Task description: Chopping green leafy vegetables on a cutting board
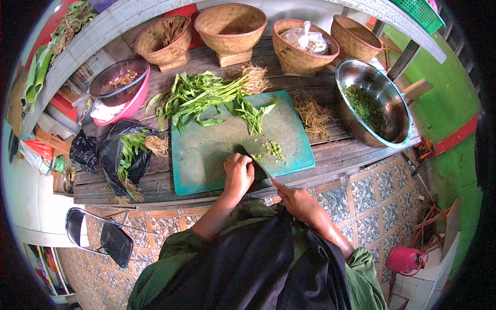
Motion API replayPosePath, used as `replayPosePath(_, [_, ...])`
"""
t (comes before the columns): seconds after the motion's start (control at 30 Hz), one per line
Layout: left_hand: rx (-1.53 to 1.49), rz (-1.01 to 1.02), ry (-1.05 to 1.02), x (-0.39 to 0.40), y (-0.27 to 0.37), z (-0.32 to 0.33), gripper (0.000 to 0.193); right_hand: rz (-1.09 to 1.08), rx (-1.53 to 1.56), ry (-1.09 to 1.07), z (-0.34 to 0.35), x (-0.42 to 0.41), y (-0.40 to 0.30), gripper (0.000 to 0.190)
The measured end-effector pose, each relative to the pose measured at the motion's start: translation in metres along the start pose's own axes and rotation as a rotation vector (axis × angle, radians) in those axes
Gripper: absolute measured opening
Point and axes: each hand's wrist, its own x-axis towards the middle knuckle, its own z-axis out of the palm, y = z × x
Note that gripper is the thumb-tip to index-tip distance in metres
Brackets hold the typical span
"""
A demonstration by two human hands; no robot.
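My right hand (300, 201) is closed on the handle of a broad-bladed knife (257, 155), whose blade rests over the green cutting board (201, 162). Close to the blade's left side is my left hand (238, 174), fingers curled at the board's front part; whether it holds anything is hidden. Small cut rings of green stem (274, 150) lie right of the blade. Just beyond it are leafy green tops (254, 114). A large bunch of water spinach-like greens (209, 93) with roots lies across the board's back edge. Loose trimmed roots (312, 114) lie on the right.
A metal basin (374, 104) with chopped greens stands right on the wooden slatted table (162, 190). Woven baskets (230, 33) line the back. Pink and dark basins (131, 104) and a black plastic bag (112, 147) with rooted greens are left. A folding chair (116, 242) stands front left.
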Motion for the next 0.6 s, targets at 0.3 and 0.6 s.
replayPosePath(0.3, [-0.02, 0.003, 0.0, 0.002, -0.001, -0.001, 0.013, -0.087, 0.083, 0.076, 0.017, 0.004, 0.014, 0.043])
replayPosePath(0.6, [-0.072, -0.032, -0.106, 0.001, 0.003, -0.024, 0.016, 0.457, 0.509, -0.123, -0.022, -0.003, 0.014, 0.047])
